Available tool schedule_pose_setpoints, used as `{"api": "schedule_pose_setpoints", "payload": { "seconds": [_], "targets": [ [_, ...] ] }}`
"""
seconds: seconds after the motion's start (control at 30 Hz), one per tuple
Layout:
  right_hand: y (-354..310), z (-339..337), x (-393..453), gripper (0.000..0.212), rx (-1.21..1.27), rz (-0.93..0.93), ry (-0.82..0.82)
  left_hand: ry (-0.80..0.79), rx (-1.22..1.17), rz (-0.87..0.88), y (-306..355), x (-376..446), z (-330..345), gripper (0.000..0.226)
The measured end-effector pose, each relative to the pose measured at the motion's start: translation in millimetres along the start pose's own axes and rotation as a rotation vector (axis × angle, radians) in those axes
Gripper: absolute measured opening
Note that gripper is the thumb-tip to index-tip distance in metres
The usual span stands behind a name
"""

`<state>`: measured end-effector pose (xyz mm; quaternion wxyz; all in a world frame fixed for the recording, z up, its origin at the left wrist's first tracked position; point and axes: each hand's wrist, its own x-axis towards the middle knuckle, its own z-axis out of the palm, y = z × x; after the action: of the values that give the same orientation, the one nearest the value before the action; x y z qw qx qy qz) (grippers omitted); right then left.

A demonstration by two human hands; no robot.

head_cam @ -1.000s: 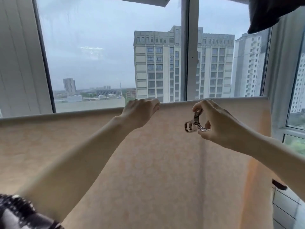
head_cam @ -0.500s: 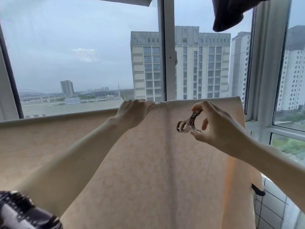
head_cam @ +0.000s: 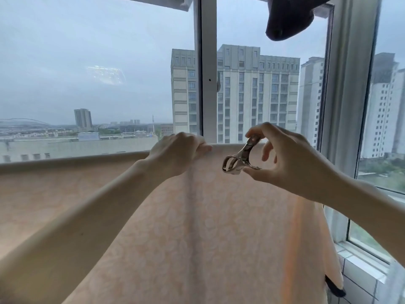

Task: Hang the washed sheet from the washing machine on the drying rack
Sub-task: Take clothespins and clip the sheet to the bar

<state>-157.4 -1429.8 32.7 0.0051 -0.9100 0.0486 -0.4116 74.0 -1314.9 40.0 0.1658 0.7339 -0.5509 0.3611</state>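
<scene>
A pale peach sheet [head_cam: 197,227] hangs draped over a horizontal rack bar that it hides, its top fold running across the view. My left hand [head_cam: 177,150] grips the sheet at the top fold, fingers curled over it. Just to the right, my right hand [head_cam: 282,159] pinches a metal clothes clip [head_cam: 240,157] by its handles between thumb and fingers. The clip's jaws point down-left and sit just in front of the sheet, a little below the fold.
A big window with a white frame post [head_cam: 208,69] stands right behind the sheet. A dark garment [head_cam: 287,16] hangs at the top right. A tiled sill [head_cam: 363,273] and a small dark object [head_cam: 334,288] lie at the lower right.
The view has swung to the right, so the window post moved left. My right hand has turned the clip a little and brought it nearer the left hand. The left hand keeps its grip on the fold.
</scene>
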Motion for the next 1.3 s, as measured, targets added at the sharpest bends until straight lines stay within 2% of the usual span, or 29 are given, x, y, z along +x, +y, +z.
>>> {"api": "schedule_pose_setpoints", "payload": {
  "seconds": [0.2,0.33,0.43,0.6,0.8,1.0,1.17,1.3],
  "targets": [
    [31,4,1,0.062,-0.004,-0.031,0.033,0.043,0.137,0.228,18,15,19,0.051],
    [55,4,0,0.061,0.012,-0.032,0.059,0.14,0.117,0.301,33,25,26,0.04],
    [72,3,1,0.062,0.026,-0.047,0.05,0.146,0.11,0.305,43,31,31,0.035],
    [106,1,4,0.06,0.042,-0.064,0.023,0.164,0.063,0.221,59,35,33,0.025],
    [155,15,18,0.068,0.087,0.006,-0.166,0.161,-0.079,-0.019,65,40,31,0.014],
    [165,24,30,0.057,0.192,-0.023,-0.23,0.149,-0.019,-0.083,74,45,29,0.01],
    [172,16,36,0.053,0.287,-0.003,-0.168,0.101,-0.033,-0.105,75,52,28,0.008],
    [175,5,44,0.05,0.225,-0.004,-0.147,0.082,-0.035,-0.11,77,57,28,0.009]
  ]
}}
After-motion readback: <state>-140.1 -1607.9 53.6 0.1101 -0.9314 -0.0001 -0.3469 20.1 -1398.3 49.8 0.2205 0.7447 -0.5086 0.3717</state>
